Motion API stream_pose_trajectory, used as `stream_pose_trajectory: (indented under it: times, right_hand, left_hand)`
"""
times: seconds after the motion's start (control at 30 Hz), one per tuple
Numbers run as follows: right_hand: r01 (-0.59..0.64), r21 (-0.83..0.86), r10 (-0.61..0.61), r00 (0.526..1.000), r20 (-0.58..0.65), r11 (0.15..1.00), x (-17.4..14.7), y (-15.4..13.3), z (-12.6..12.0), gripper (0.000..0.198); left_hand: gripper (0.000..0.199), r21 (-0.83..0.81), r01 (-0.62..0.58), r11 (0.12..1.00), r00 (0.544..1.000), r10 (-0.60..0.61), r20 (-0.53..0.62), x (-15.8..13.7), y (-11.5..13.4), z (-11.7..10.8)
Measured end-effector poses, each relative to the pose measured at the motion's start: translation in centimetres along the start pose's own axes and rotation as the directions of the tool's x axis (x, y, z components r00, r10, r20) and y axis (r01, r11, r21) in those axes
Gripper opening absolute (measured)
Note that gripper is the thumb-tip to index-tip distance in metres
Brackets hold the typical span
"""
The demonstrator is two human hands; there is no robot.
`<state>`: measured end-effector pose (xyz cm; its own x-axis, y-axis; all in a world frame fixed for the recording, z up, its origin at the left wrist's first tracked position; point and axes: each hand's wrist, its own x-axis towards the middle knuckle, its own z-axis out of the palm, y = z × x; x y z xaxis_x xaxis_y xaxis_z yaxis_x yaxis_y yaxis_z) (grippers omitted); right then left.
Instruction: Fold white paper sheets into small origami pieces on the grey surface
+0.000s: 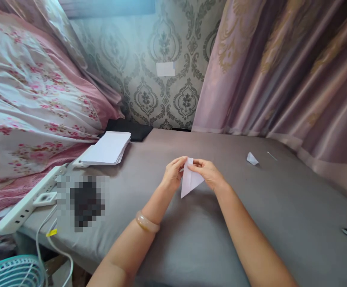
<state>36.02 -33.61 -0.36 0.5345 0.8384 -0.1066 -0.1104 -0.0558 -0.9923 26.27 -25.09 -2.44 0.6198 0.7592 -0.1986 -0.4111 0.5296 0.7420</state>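
A folded sheet of white paper (188, 181) is held up above the grey cloth surface, its sharp corner pointing down. My left hand (173, 172) grips its upper left edge, fingertips near the top. On the other side my right hand (208, 172) pinches it, the thumb lying across the front and the fingers behind. Both hands almost meet at the paper's top. Part of the paper's right side is covered by my right hand. A bangle circles my left forearm.
A stack of white paper (107, 148) lies at the back left, near a black flat object (131, 129). A long power strip (30, 201) with cables runs along the left edge. A small folded paper piece (252, 158) sits at the right. Curtains (269, 67) hang behind.
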Motion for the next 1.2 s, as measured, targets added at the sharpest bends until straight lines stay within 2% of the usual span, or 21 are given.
stream_pose_trajectory:
  times: [0.17, 0.37, 0.57, 0.73, 0.87, 0.93, 1.0, 1.1, 1.2]
  right_hand:
    - [-0.013, 0.061, 0.01, 0.999, 0.053, 0.998, 0.5, 2.0, 0.7, 0.039]
    - [0.025, 0.064, -0.024, 1.0, -0.017, 0.998, 0.8, 3.6, 1.6, 0.041]
    - [0.08, -0.019, -0.082, 0.994, -0.068, 0.997, 0.4, 2.7, 1.9, 0.039]
    - [0.049, 0.001, -0.049, 0.997, -0.062, 0.999, 0.1, 1.7, 1.6, 0.039]
    - [0.073, -0.02, -0.075, 0.995, -0.07, 0.997, 0.2, 1.9, 1.5, 0.037]
    - [0.122, -0.078, -0.129, 0.987, -0.096, 0.989, 0.2, 2.0, 1.5, 0.036]
    - [0.215, -0.188, -0.243, 0.959, -0.142, 0.958, 0.2, 2.1, 1.6, 0.034]
    - [0.351, -0.398, -0.438, 0.886, -0.15, 0.848, 0.0, 2.0, 1.9, 0.024]
    - [0.404, -0.521, -0.524, 0.846, -0.101, 0.752, -0.3, 1.9, 2.3, 0.016]
  left_hand:
    - [0.031, 0.031, 0.01, 0.999, 1.0, -0.009, -0.026, 0.1, -0.9, -1.5]
    - [0.035, 0.036, 0.038, 0.999, 0.998, -0.036, -0.046, 0.0, -0.9, -2.3]
    - [0.032, 0.048, 0.036, 0.998, 0.998, -0.034, -0.045, -0.3, -0.5, -2.1]
    - [0.026, 0.026, 0.053, 0.998, 0.998, -0.052, -0.022, -0.4, -0.4, -2.2]
    - [0.028, 0.01, 0.071, 0.997, 0.997, -0.07, -0.018, -0.6, -0.4, -2.1]
    - [0.028, 0.017, 0.067, 0.998, 0.998, -0.067, -0.021, -0.7, -0.3, -2.0]
    - [0.029, 0.017, 0.058, 0.998, 0.998, -0.057, -0.026, -0.8, -0.2, -1.9]
    - [0.031, -0.007, 0.032, 0.999, 0.999, -0.032, -0.04, -0.8, 0.0, -1.7]
    - [0.032, -0.041, 0.001, 0.999, 0.999, -0.003, -0.043, -0.8, 0.0, -1.6]
